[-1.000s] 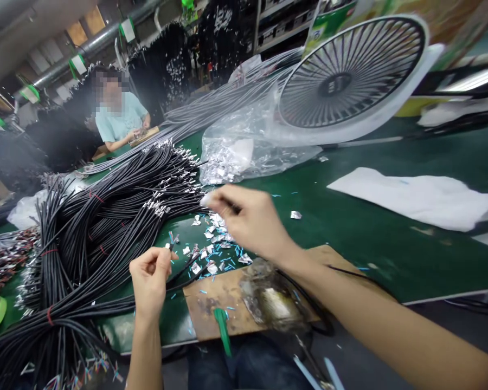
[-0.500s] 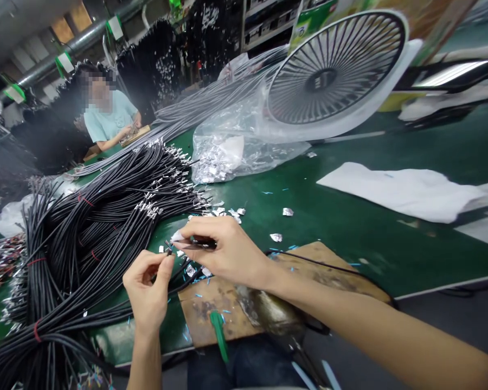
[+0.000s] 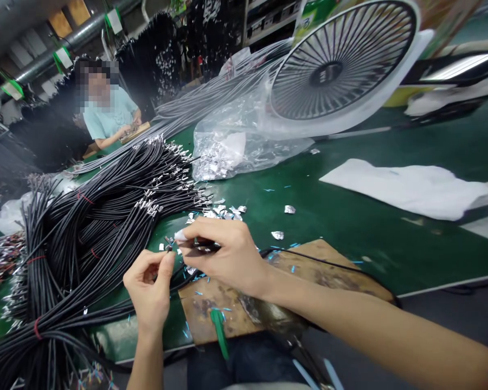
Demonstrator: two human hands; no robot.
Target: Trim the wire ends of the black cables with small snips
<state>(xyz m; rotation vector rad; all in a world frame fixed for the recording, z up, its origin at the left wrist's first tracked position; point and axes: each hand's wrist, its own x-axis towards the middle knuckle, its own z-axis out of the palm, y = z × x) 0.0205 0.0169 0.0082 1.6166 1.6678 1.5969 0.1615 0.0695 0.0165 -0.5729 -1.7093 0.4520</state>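
Observation:
My left hand pinches the end of a thin black cable between thumb and forefinger, its tip pointing up toward my right hand. My right hand is closed on a dark pencil-like tool, and a small foil piece shows at its fingertips, right beside the cable tip. Both hands hover above a worn wooden board on the green table. Loose foil pieces and blue bits lie scattered just beyond them.
Big bundles of black cables with metal ends fill the left. A clear plastic bag of foil pieces and a white fan lie behind. White cloth lies right. A person in a light blue shirt works at the far left.
My right hand came back from the foil scatter toward me and now meets the cable tip held by my left hand. The left hand stayed nearly still.

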